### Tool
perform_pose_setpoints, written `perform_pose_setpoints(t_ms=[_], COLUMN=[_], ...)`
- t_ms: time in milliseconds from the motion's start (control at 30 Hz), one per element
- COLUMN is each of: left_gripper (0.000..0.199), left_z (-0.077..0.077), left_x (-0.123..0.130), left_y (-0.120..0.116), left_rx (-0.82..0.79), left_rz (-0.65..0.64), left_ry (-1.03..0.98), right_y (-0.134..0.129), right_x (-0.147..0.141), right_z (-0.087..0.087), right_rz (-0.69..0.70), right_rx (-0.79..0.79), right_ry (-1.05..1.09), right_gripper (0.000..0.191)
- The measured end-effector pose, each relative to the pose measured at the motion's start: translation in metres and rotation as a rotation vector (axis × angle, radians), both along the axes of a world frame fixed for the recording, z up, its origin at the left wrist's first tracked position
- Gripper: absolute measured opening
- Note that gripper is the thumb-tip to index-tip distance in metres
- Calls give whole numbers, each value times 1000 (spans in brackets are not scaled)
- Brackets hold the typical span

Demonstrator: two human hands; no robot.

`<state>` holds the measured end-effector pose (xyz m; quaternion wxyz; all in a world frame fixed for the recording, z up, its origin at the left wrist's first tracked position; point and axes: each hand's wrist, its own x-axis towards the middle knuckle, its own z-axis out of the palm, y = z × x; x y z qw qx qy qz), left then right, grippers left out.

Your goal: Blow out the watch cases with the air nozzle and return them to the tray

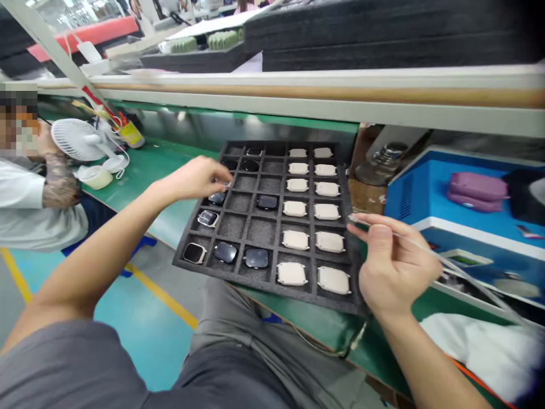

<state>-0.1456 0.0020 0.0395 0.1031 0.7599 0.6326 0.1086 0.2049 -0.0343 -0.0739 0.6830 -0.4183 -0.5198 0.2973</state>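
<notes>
A black foam tray (269, 232) divided into square compartments lies on the bench in front of me. Its two right columns hold cream-coloured watch cases (295, 240); dark-screened smartwatches (256, 258) sit in several compartments further left. My left hand (198, 177) reaches over the tray's left column, fingers curled and pinched at a compartment; a small pale, shiny edge shows by the fingertips, the rest hidden. Beside the tray's right edge, my right hand (394, 264) pinches a thin white cable (462, 270), its small clear end poking out past thumb and fingers.
A blue machine (404, 187) with a purple case (477, 191) on top stands right. White cloth (477, 346) lies below it. At left are a white fan (76, 139), a tape roll (96, 177) and a seated co-worker's arm (61, 180). A shelf rail (298, 94) crosses above.
</notes>
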Motion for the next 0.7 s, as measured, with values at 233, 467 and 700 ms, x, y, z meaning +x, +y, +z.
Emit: perform_pose_setpoints(t_ms=[233, 467, 700], left_gripper=[33, 40, 36], left_z=[-31, -27, -25], left_x=[-14, -12, 79], left_y=[-111, -106, -51], left_rx=[-5, 10, 131], left_rz=[-90, -152, 29], left_ry=[166, 305, -555], right_y=[-1, -2, 4], right_x=[-2, -1, 0], right_z=[-4, -2, -1], right_rz=[-28, -14, 16], right_rx=[-1, -3, 69], right_ry=[-16, -20, -26], right_gripper=[26, 26, 21])
